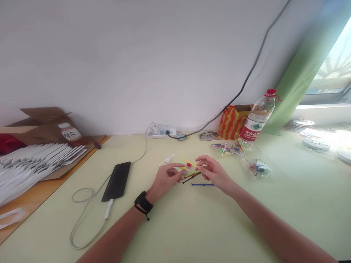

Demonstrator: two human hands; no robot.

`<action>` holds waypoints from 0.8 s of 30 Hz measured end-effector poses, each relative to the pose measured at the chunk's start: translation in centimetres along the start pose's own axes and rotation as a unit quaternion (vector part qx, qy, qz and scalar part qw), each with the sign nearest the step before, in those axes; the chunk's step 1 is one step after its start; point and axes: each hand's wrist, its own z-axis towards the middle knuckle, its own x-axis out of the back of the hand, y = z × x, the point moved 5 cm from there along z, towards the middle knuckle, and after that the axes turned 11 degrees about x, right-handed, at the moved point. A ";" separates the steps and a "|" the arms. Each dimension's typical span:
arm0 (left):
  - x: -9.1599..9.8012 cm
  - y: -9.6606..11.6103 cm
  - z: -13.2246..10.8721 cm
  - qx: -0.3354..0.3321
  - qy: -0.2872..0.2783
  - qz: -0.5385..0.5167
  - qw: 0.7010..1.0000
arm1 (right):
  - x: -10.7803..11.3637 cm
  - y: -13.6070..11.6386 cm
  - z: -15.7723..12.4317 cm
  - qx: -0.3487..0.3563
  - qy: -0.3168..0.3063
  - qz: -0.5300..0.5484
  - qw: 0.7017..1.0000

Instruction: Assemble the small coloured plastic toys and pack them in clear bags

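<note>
Over the pale table, my right hand (213, 171) pinches one end of a thin yellow plastic stick (195, 166) between thumb and forefinger. Facing it, my left hand (168, 175) has its thumb and forefinger drawn together at a small piece that I cannot make out. A small red round part (189, 165) shows between the two hands. Under the fingertips lie a black stick-shaped piece (189, 178) and a green and red one, partly hidden. Closer to me is a blue stick-shaped piece (203, 185). A white one (166, 160) lies beyond my left hand.
A phone (116, 181) on a charging cable lies left. A power strip (161, 131) and glasses (210, 136) are by the wall. Bags of colourful parts (229, 149), a large water bottle (256, 120) and stacked discs (315, 143) stand right; a cardboard box (41, 133) is left.
</note>
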 end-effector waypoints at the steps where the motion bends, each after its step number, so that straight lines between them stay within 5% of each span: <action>1: -0.3 0.0 0.0 0.009 -0.009 -0.030 0.999 | -0.1 0.0 -0.1 -0.005 0.000 0.002 1.000; 14: -1.5 0.8 -0.4 -0.008 -0.068 -0.156 0.985 | -2.0 -0.4 -0.3 0.024 -0.025 0.046 0.998; 24: -1.6 0.8 -1.1 -0.039 -0.054 -0.107 0.992 | -2.5 0.6 -0.9 0.108 -0.062 -0.123 0.985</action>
